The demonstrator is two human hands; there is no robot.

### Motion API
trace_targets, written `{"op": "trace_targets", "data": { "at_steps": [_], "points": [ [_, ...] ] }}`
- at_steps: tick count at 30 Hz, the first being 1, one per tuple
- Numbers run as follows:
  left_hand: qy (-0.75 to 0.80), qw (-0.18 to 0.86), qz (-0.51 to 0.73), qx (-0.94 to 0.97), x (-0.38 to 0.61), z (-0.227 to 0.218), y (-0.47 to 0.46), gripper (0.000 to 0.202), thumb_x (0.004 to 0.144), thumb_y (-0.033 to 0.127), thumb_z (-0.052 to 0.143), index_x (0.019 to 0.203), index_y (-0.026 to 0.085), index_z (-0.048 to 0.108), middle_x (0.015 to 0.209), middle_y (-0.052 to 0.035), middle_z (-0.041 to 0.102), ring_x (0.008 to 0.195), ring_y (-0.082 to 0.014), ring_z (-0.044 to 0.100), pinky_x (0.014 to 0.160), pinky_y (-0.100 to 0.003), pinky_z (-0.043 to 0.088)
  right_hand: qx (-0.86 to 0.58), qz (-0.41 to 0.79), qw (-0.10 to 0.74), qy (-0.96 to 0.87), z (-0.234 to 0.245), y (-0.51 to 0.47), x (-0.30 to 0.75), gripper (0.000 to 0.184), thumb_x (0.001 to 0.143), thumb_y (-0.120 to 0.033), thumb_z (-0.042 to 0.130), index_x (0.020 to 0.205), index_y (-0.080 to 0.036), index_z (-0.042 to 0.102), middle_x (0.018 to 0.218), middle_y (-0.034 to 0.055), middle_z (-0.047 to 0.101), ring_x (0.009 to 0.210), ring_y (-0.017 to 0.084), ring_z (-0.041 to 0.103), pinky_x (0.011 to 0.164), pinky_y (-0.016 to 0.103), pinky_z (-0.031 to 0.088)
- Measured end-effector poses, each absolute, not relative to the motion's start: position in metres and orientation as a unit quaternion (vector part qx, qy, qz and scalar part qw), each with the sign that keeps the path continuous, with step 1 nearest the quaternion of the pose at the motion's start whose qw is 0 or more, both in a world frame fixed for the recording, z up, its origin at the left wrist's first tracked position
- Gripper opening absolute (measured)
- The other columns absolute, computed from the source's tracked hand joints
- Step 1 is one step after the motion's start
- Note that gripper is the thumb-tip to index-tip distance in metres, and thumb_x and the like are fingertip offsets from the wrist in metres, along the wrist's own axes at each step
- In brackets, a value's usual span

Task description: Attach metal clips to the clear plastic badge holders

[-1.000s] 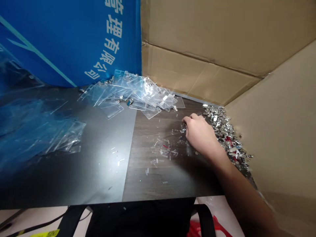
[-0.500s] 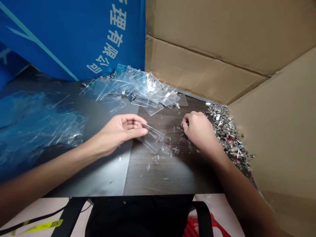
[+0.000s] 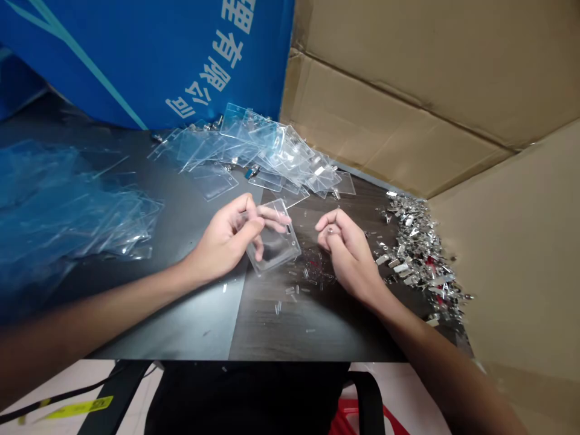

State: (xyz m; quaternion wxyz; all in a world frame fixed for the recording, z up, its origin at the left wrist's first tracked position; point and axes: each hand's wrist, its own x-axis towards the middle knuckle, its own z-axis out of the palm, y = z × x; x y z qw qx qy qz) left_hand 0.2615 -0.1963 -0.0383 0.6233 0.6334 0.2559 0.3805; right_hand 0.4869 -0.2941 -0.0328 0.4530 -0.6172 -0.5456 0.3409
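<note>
Brown cardboard walls (image 3: 408,54) rise behind the right part of a dark bench (image 3: 190,326), with a blue printed panel (image 3: 136,54) along the rest of its far edge. On the bench, a broad heap of clear sleeves (image 3: 67,205) spreads towards the left edge, and a second sleeve pile (image 3: 272,145) runs along the far edge. Silvery metal clips (image 3: 417,241) are massed by the right edge.

Between these, the left hand (image 3: 235,235) has its grip closed on one clear badge sleeve (image 3: 275,248), thumb in front and fingers behind, over the bench's middle, its slotted end towards the right hand (image 3: 344,248). That hand is curled, thumb and forefinger pinching a small shiny piece (image 3: 330,231), probably a clip. Tiny clear slivers (image 3: 290,290) litter the bench between the hands and near edge.

To work well, I'd pinch the sleeve firmly without bowing it, draw the fingertips clear of the slot and turn the piece to line up with it.
</note>
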Motion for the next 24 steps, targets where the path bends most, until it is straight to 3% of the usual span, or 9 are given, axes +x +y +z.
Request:
{"op": "trace_targets", "data": {
  "at_steps": [2, 4, 6, 8, 13, 16, 18, 21, 24],
  "points": [
    [0.254, 0.514, 0.432, 0.696, 0.259, -0.039, -0.2, 0.036, 0.101, 0.029, 0.072, 0.082, 0.026, 0.042, 0.108, -0.0122, 0.088, 0.099, -0.0276, 0.083, 0.066, -0.036, 0.064, -0.596, 0.382, 0.464, -0.532, -0.033, -0.297, 0.483, 0.014, 0.1, -0.026, 0.054, 0.094, -0.023, 0.066, 0.069, -0.0055, 0.046, 0.064, 0.015, 0.039, 0.063, 0.032, 0.03],
    [0.232, 0.396, 0.464, 0.758, 0.255, -0.041, -0.202, 0.037, 0.095, 0.02, 0.073, 0.078, 0.026, 0.04, 0.11, -0.0101, 0.089, 0.105, -0.0292, 0.083, 0.086, -0.046, 0.067, -0.553, 0.478, 0.447, -0.515, -0.033, -0.299, 0.479, 0.029, 0.105, -0.04, 0.056, 0.088, -0.021, 0.071, 0.065, -0.0064, 0.038, 0.06, 0.014, 0.032, 0.059, 0.031, 0.026],
    [0.182, 0.326, 0.447, 0.813, 0.253, -0.042, -0.204, 0.033, 0.092, 0.015, 0.073, 0.074, 0.025, 0.047, 0.114, -0.0082, 0.089, 0.113, -0.0313, 0.082, 0.101, -0.054, 0.065, -0.499, 0.586, 0.429, -0.474, -0.033, -0.299, 0.473, 0.047, 0.106, -0.06, 0.057, 0.083, -0.02, 0.071, 0.063, -0.0082, 0.03, 0.057, 0.013, 0.023, 0.055, 0.03, 0.021],
    [0.127, 0.305, 0.395, 0.857, 0.252, -0.044, -0.205, 0.026, 0.093, 0.014, 0.072, 0.075, 0.025, 0.058, 0.118, -0.0068, 0.089, 0.119, -0.0319, 0.08, 0.108, -0.056, 0.063, -0.468, 0.644, 0.443, -0.413, -0.033, -0.297, 0.469, 0.052, 0.1, -0.07, 0.066, 0.08, -0.022, 0.065, 0.062, -0.0102, 0.026, 0.056, 0.012, 0.016, 0.053, 0.029, 0.017],
    [0.079, 0.276, 0.333, 0.898, 0.255, -0.046, -0.205, 0.016, 0.096, 0.017, 0.073, 0.084, 0.026, 0.066, 0.134, -0.0101, 0.083, 0.135, -0.0338, 0.072, 0.117, -0.057, 0.058, -0.476, 0.622, 0.506, -0.362, -0.035, -0.292, 0.47, 0.038, 0.086, -0.055, 0.088, 0.084, -0.022, 0.069, 0.061, -0.0131, 0.022, 0.056, 0.01, 0.012, 0.052, 0.027, 0.015],
    [0.14, 0.279, 0.33, 0.891, 0.254, -0.048, -0.205, 0.038, 0.087, 0.048, 0.091, 0.088, 0.024, 0.061, 0.145, -0.016, 0.072, 0.14, -0.0408, 0.062, 0.121, -0.063, 0.051, -0.489, 0.586, 0.51, -0.395, -0.035, -0.292, 0.472, 0.037, 0.088, -0.056, 0.086, 0.082, -0.022, 0.075, 0.058, -0.0115, 0.029, 0.054, 0.01, 0.018, 0.051, 0.026, 0.018],
    [0.198, 0.295, 0.336, 0.872, 0.253, -0.049, -0.206, 0.05, 0.083, 0.061, 0.09, 0.092, 0.024, 0.059, 0.148, -0.0177, 0.065, 0.14, -0.0413, 0.058, 0.119, -0.063, 0.051, -0.507, 0.545, 0.498, -0.445, -0.034, -0.294, 0.471, 0.035, 0.091, -0.055, 0.084, 0.083, -0.022, 0.08, 0.059, -0.0073, 0.045, 0.055, 0.011, 0.032, 0.053, 0.026, 0.028],
    [0.261, 0.338, 0.333, 0.841, 0.255, -0.051, -0.208, 0.04, 0.091, 0.052, 0.084, 0.093, 0.023, 0.055, 0.142, -0.0162, 0.063, 0.139, -0.0373, 0.059, 0.116, -0.058, 0.053, -0.527, 0.468, 0.474, -0.529, -0.031, -0.298, 0.468, 0.027, 0.096, -0.046, 0.079, 0.082, -0.023, 0.084, 0.073, 0.001, 0.069, 0.071, 0.017, 0.06, 0.068, 0.03, 0.048],
    [0.271, 0.426, 0.337, 0.795, 0.261, -0.054, -0.21, 0.034, 0.093, 0.04, 0.083, 0.096, 0.023, 0.054, 0.137, -0.0144, 0.063, 0.13, -0.0316, 0.065, 0.106, -0.049, 0.059, -0.545, 0.396, 0.469, -0.571, -0.031, -0.302, 0.465, 0.021, 0.098, -0.038, 0.076, 0.087, -0.025, 0.088, 0.069, -0.0003, 0.067, 0.067, 0.017, 0.059, 0.066, 0.03, 0.049]
  ]
}}
